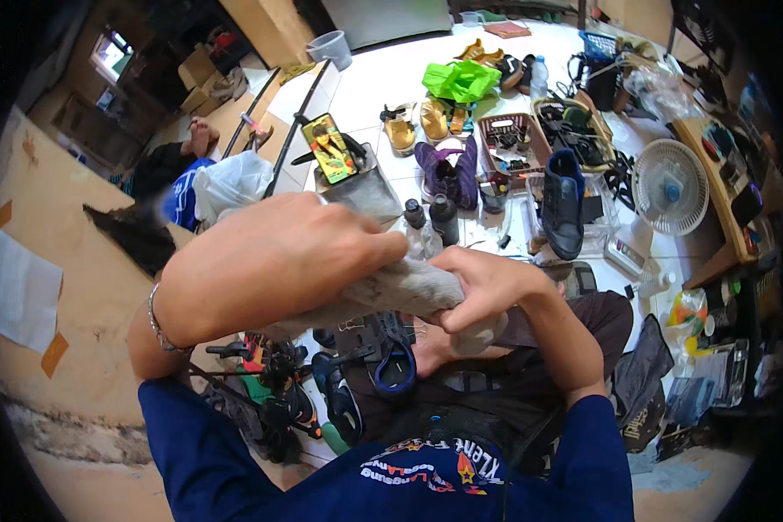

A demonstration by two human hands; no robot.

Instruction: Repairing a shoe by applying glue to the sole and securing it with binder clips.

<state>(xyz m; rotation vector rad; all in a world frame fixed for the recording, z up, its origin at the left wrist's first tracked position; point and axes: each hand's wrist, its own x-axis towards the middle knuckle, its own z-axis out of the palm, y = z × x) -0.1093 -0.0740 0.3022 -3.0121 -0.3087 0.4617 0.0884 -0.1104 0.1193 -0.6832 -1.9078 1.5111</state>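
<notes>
A long, pale grey cloth-like roll (pixel 413 289) stretches between my hands in front of my chest; I cannot tell exactly what it is. My left hand (pixel 274 252), with a chain bracelet at the wrist, is closed over its left part, the fingertips hidden. Round its right part my right hand (pixel 493 283) is wrapped, thumb on top, and a rounded pale end (pixel 478 337) shows below the fingers. Under the roll, a dark shoe with a blue-lined opening (pixel 394 364) rests by my lap.
Ahead on the white tiles stand purple shoes (pixel 448 174), dark bottles (pixel 444 217), a brown basket (pixel 515 139) and a dark sneaker (pixel 563 204). To the right are a white fan (pixel 670 187) and a wooden table (pixel 713 187). A person's bare feet (pixel 202 137) show at far left.
</notes>
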